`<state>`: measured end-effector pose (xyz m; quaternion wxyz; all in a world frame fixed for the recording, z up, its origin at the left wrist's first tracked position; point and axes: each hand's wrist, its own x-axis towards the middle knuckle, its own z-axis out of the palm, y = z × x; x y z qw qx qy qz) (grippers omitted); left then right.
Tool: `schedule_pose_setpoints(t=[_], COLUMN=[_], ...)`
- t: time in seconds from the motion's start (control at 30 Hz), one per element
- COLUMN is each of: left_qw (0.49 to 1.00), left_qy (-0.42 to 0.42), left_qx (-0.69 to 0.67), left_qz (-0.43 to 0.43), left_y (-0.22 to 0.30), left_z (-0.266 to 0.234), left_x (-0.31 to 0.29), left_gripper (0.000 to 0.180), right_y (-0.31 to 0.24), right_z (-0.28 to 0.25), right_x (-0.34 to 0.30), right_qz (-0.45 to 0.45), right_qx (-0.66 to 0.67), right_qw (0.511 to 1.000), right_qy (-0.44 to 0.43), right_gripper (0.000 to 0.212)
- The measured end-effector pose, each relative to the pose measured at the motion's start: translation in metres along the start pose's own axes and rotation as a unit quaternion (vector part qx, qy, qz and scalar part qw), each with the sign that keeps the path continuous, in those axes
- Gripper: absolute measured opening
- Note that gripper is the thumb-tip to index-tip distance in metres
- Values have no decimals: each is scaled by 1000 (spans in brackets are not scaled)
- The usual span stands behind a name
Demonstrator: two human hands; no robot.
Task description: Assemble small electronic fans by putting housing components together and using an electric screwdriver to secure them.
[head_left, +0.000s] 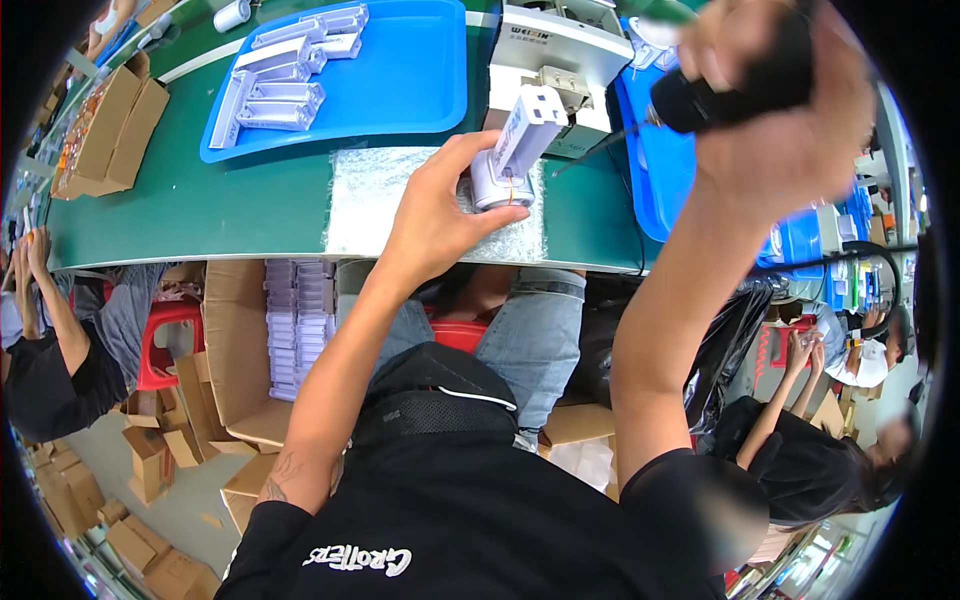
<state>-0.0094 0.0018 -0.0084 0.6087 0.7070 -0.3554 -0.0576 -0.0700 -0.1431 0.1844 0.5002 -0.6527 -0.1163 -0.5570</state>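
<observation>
My left hand grips a white plastic housing by its round base, thumb in front and fingers behind. The housing stands upright over a sheet of bubble wrap, and a thin orange wire shows at its base. Up at the right, my right hand, blurred by motion, is wrapped round a black electric screwdriver. Its thin bit slants down to the left, with the tip apart from the housing. Just behind the housing is a grey box-shaped machine with a small metal mechanism at its front.
A blue tray on the green table holds several white plastic parts. Another blue tray lies under my right arm. A cardboard box stands far left; another box with stacked white parts sits below the table edge. Other people work at both sides.
</observation>
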Motion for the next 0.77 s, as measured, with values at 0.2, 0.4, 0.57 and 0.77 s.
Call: schedule_pose_setpoints(t=[0.2, 0.4, 0.57, 0.77], left_qw=[999, 1000, 1000, 999], left_qy=[-3, 5, 7, -3], left_qx=[37, 22, 22, 33], left_qz=[14, 4, 18, 7], left_y=[0, 3, 0, 3], left_z=[0, 0, 2, 0], left_x=[2, -1, 0, 1], left_gripper=[74, 72, 72, 74], right_y=[11, 7, 27, 8], right_z=[-2, 19, 16, 16], right_x=[-3, -25, -10, -26], right_qz=[2, 12, -45, 54], right_qx=[154, 66, 109, 56], right_qw=[988, 998, 990, 995], right_qy=[-29, -13, -76, -55], right_gripper=[37, 37, 33, 42])
